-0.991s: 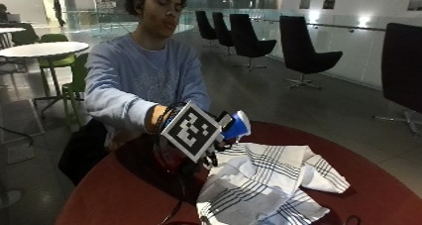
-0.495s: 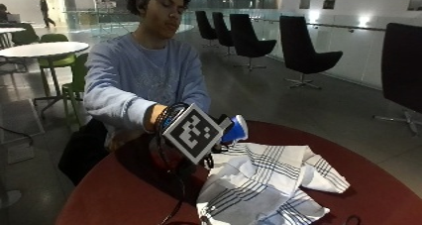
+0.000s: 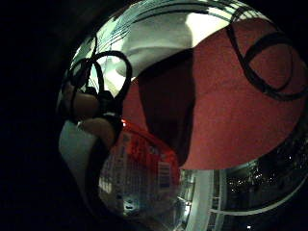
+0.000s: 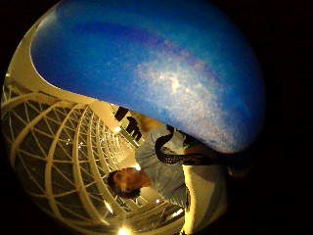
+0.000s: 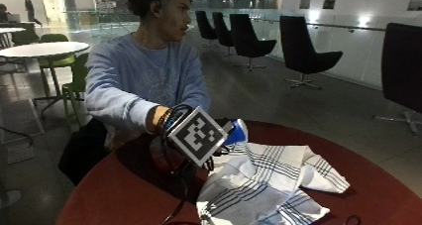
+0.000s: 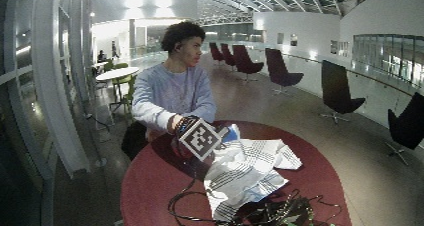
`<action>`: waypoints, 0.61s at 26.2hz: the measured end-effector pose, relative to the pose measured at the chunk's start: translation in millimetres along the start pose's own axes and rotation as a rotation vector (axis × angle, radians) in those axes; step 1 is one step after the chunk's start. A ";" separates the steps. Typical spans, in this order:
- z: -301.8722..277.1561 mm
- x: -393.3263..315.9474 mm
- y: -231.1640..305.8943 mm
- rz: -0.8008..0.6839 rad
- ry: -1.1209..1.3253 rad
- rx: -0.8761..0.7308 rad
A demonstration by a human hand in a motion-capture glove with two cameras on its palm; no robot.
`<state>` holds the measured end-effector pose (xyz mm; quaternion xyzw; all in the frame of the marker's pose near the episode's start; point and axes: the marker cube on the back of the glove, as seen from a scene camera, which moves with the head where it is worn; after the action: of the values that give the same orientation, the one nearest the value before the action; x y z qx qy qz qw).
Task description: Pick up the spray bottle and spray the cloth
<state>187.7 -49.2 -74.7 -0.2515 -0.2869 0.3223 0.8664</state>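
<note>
Outside view: the gloved right hand (image 5: 217,140) is largely hidden, so only the blue top of the spray bottle (image 5: 236,132) shows, raised above the red table (image 5: 119,195) at the near edge of the striped cloth (image 5: 264,180); whether its nozzle touches the cloth cannot be told. Little-finger palm view alone: fingers (image 3: 94,127) curled round the bottle's labelled body (image 3: 139,173), grasping it, with table and cloth (image 3: 159,33) beyond; thumb-side view: the blue top (image 4: 146,63) fills the field, hiding the cloth.
</note>
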 end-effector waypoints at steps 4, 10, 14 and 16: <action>1.3 0.2 -1.5 0.001 0.030 -0.001; 2.1 -5.6 4.5 -0.004 0.002 -0.038; 0.8 -2.1 2.5 0.001 0.017 -0.014; 1.0 -1.4 2.9 0.002 0.018 -0.015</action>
<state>184.9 -47.9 -76.3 -0.2612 -0.2811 0.3185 0.8668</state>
